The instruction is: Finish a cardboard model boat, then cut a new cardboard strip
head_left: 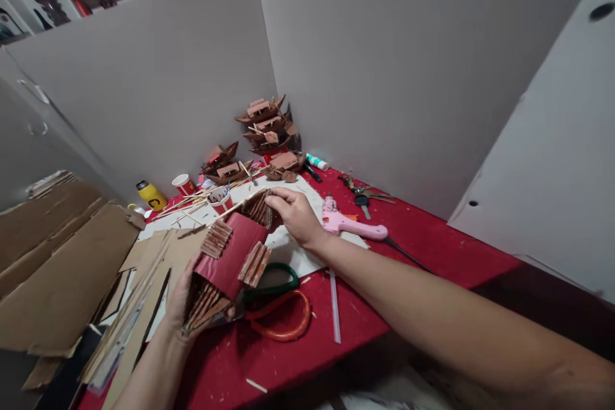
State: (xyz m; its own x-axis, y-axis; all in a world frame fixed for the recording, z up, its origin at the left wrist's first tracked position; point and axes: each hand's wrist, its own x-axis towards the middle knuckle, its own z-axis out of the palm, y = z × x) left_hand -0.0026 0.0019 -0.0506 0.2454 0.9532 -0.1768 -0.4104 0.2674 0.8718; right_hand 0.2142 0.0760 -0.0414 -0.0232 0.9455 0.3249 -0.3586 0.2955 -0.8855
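Note:
A handmade cardboard model boat [234,255] with a curved red roof and ridged brown pieces is tilted in front of me. My left hand [180,304] wraps round its near end from below, fingertips showing under the hull. At the far end my right hand [294,210] is closed in a pinch at the boat's tip; whether something small is also between the fingers I cannot tell. A thin wooden stick [240,204] runs along the boat's far side. Beside the boat lie scissors [288,320] with green and orange handles, their blades partly hidden.
A pink glue gun [358,226] lies right of my right hand, its cord trailing right. Near it are keys [362,205] and a clear glue stick [335,307]. Several finished model boats [269,125] stand at the back. Cardboard sheets [67,269], paper cups [182,184] and a yellow bottle [151,195] fill the left.

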